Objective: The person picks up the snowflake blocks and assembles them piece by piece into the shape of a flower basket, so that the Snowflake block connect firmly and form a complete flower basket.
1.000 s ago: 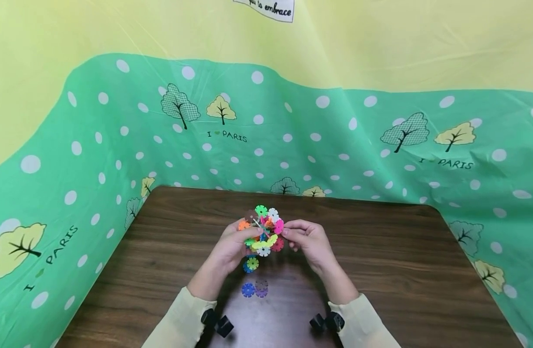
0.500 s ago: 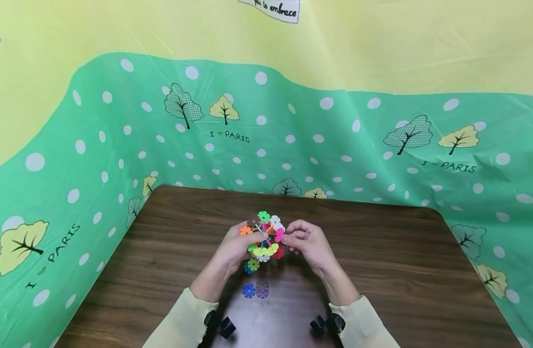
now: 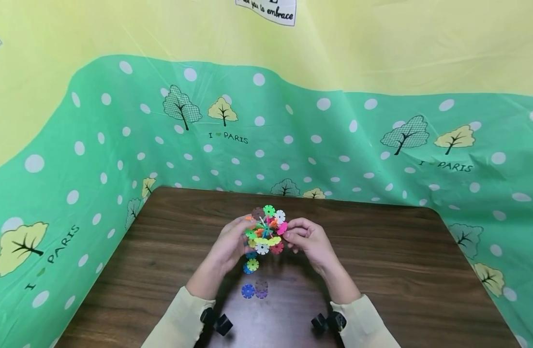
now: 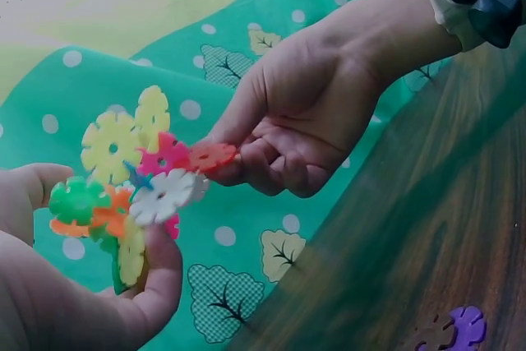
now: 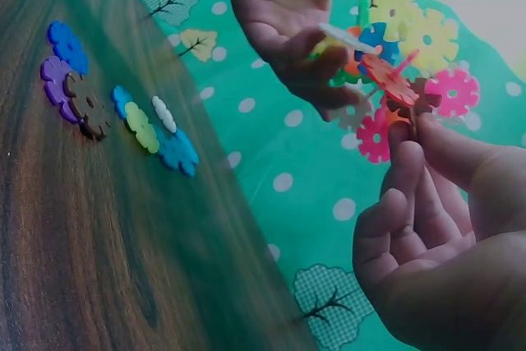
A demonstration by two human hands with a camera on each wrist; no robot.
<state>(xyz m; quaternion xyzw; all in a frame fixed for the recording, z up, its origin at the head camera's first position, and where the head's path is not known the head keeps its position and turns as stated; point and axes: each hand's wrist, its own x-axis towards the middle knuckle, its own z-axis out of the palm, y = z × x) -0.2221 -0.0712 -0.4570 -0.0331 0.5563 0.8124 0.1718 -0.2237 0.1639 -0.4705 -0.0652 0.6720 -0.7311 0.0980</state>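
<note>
A round cluster of notched plastic flower discs, slotted together in green, white, pink, orange, yellow and brown, is held up over the table. My left hand grips its left side, with thumb and fingers on opposite sides of the cluster in the left wrist view. From the right, my right hand pinches a disc at the cluster's edge between thumb and index finger, the other fingers curled. A pink disc lies right at those fingertips in the head view. In the left wrist view a red disc meets them.
On the dark wooden table, loose discs lie below the hands: a blue one, a purple and brown pair, and a small group with a yellow-green disc. A green and yellow patterned cloth hangs behind the table.
The cluster has turned a little; a brown disc shows at its upper left. My left thumb has slid from the cluster's front to its left edge. My right hand keeps its pinch.
</note>
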